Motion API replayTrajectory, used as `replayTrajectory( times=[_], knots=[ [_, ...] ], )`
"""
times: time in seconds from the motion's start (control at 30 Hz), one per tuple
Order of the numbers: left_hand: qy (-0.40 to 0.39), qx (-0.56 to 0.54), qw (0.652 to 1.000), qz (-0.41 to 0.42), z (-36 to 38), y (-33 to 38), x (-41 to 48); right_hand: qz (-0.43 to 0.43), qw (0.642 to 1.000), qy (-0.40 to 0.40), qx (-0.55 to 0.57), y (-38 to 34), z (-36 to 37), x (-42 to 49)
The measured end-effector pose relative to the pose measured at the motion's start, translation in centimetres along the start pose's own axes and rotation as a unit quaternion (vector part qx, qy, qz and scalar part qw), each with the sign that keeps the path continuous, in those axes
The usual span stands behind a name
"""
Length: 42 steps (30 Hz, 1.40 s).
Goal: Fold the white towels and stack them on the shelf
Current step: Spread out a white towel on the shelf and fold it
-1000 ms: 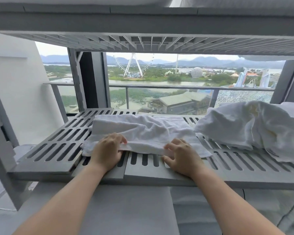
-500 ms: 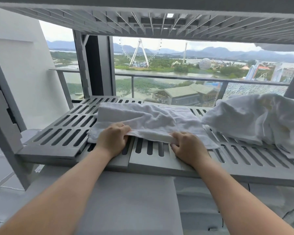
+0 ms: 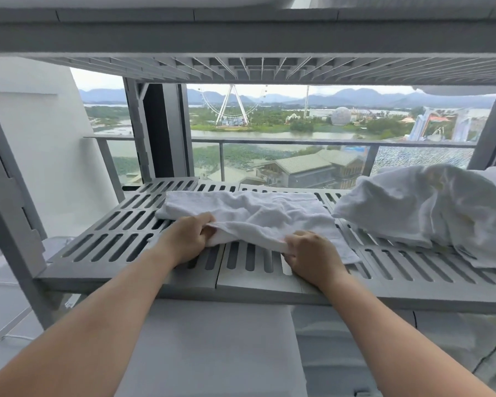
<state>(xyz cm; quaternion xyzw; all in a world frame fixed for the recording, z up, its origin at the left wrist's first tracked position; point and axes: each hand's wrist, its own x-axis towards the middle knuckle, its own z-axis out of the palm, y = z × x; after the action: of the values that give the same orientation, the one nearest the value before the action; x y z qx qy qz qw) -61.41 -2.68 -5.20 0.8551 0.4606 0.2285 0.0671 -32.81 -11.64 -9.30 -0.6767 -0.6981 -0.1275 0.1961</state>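
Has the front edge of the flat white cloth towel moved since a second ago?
Yes. The front edge of the white towel has lifted off the grey slotted shelf, toward its back, gripped by the left hand and right hand.

The left hand (image 3: 188, 242) and right hand (image 3: 312, 255) are bare. Behind each hand the wrist and forearm are bare too, along all their visible length.
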Motion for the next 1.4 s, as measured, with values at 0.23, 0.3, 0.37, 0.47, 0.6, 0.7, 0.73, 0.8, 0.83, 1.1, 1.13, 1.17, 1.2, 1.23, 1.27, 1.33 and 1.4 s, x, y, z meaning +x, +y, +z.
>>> replayTrajectory(
  times=[0.23,0.3,0.37,0.47,0.6,0.7,0.73,0.8,0.83,1.1,1.13,1.17,1.2,1.23,1.27,1.33,1.4],
  knots=[
    [0.044,0.154,0.985,0.058,0.3,0.4,-1.0,0.026,0.993,0.108,0.04,-0.1,-1.1,-1.6],
    [0.027,0.174,0.982,0.066,-0.1,0.5,-1.0,0.015,0.992,0.121,0.026,-0.1,-1.5,-2.1],
    [0.002,0.214,0.975,0.061,-0.6,0.9,-1.1,0.003,0.991,0.13,0.019,-0.2,-1.9,-2.6],
    [-0.046,0.262,0.964,0.027,-1.1,2.0,-1.3,-0.007,0.995,0.096,0.025,-0.8,-2.5,-3.0],
    [-0.075,0.307,0.949,0.004,-0.4,3.2,-2.7,0.003,0.999,-0.002,0.032,-1.3,-2.8,-3.7],
    [-0.076,0.284,0.956,-0.008,0.1,3.5,-4.2,-0.021,0.997,-0.054,0.055,-1.2,-3.1,-4.0],
    [-0.081,0.289,0.954,-0.01,0.1,3.8,-4.7,-0.031,0.995,-0.072,0.058,-1.2,-3.3,-3.9],
    [-0.099,0.311,0.945,-0.038,-0.2,4.6,-5.1,-0.038,0.994,-0.077,0.065,-1.4,-3.5,-3.7],
    [-0.111,0.321,0.939,-0.058,-0.3,5.0,-5.0,-0.032,0.995,-0.062,0.065,-1.7,-3.5,-3.5],
    [-0.273,0.187,0.94,-0.088,-4.5,5.1,-3.3,0.009,0.999,0.006,0.051,-4.0,-1.6,-0.7],
    [-0.278,0.137,0.945,-0.103,-5.4,4.8,-3.0,0.009,0.998,0.011,0.057,-4.2,-1.4,-0.1],
    [-0.289,0.081,0.946,-0.123,-6.1,4.4,-2.7,0.009,0.998,0.013,0.06,-4.5,-1.2,0.4],
    [-0.304,0.023,0.941,-0.147,-6.7,4.0,-2.2,0.01,0.998,0.013,0.062,-4.7,-0.9,1.0],
    [-0.318,-0.023,0.933,-0.167,-7.3,3.5,-1.6,0.012,0.998,0.012,0.06,-4.9,-0.6,1.6],
    [-0.322,-0.049,0.929,-0.177,-7.7,2.9,-0.9,0.016,0.998,0.009,0.057,-5.1,-0.4,2.4],
    [-0.293,-0.058,0.938,-0.178,-8.0,1.6,0.5,0.027,0.998,0.007,0.054,-5.6,0.1,4.2],
    [-0.197,-0.021,0.969,-0.15,-7.4,-0.2,2.0,0.032,0.998,0.01,0.049,-6.3,0.6,6.1]
  ],
)
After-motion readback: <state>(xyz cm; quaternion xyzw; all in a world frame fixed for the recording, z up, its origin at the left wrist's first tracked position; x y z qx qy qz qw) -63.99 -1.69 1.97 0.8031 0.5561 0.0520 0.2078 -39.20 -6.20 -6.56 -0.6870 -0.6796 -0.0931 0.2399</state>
